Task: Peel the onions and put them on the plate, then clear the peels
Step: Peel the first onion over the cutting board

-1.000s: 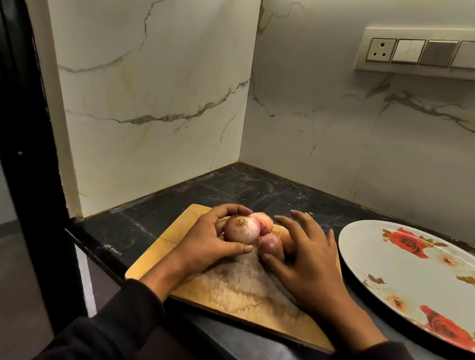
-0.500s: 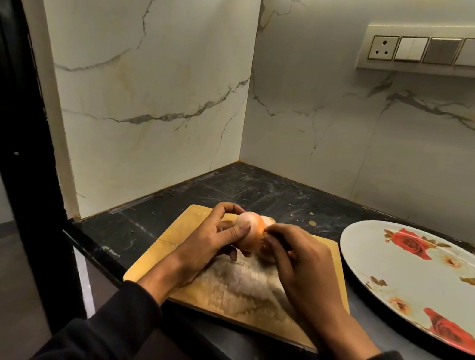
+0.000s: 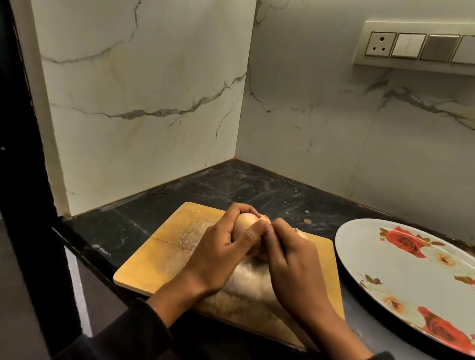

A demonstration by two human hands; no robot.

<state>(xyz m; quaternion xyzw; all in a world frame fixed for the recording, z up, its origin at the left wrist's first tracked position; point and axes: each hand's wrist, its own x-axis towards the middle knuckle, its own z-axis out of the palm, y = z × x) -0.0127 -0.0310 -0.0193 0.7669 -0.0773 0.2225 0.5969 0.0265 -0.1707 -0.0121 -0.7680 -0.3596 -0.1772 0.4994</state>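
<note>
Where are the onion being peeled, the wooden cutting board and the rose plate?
onion [image 3: 242,223], head view, on the pale skin showing between the left fingers.
wooden cutting board [image 3: 166,250], head view, on its bare left half.
rose plate [image 3: 420,285], head view, on the bare white centre.

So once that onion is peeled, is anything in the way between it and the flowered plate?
Nothing visible. The onion is held in the left hand over the cutting board; the plate lies right beside the board, with only bare black countertop between.
</note>
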